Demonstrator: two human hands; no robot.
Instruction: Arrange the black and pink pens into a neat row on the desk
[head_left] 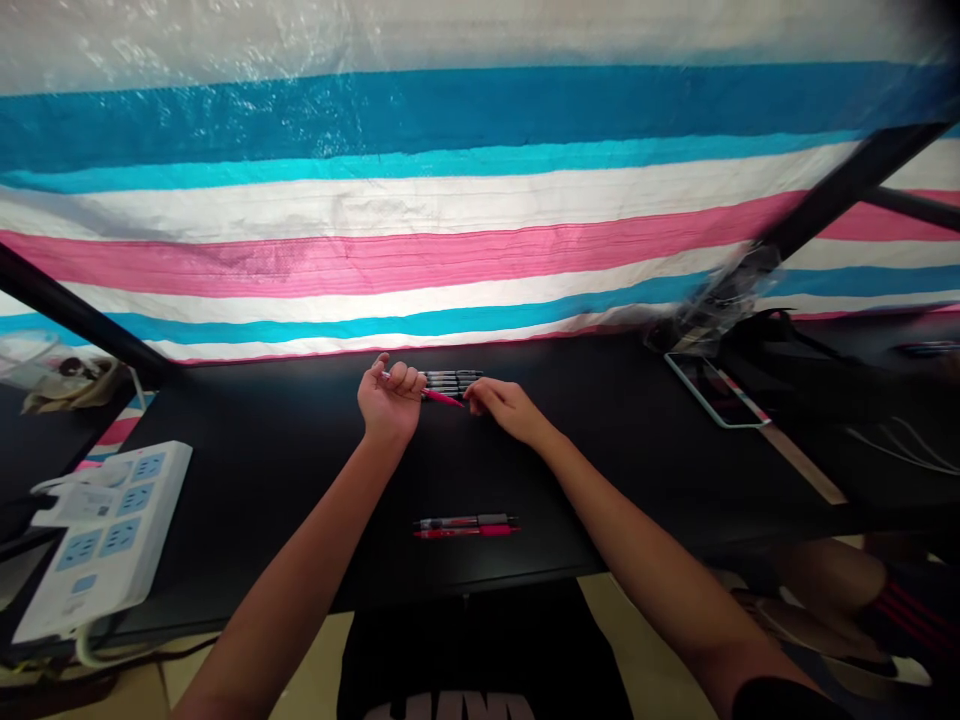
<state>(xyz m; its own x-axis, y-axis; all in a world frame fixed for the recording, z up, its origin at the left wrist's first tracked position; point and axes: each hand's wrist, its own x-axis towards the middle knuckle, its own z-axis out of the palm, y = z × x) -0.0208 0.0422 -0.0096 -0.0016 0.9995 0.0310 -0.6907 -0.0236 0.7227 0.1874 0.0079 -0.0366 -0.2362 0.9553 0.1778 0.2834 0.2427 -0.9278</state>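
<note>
My left hand (390, 396) is curled into a fist round a pink pen (444, 398), whose tip sticks out to the right. My right hand (504, 404) lies just right of that tip, fingers bent and touching or nearly touching the pen's end. Behind both hands, a row of several black pens (454, 379) lies on the black table (262, 470). Nearer to me, two more pens lie side by side: a grey-black one (466, 521) and a red one (465, 532).
A white power strip (105, 535) with blue sockets sits at the table's left edge. A phone (714, 390) lies at the right, near a black slanted bar (840, 190) and some cables. A striped tarp (450, 200) hangs behind the table.
</note>
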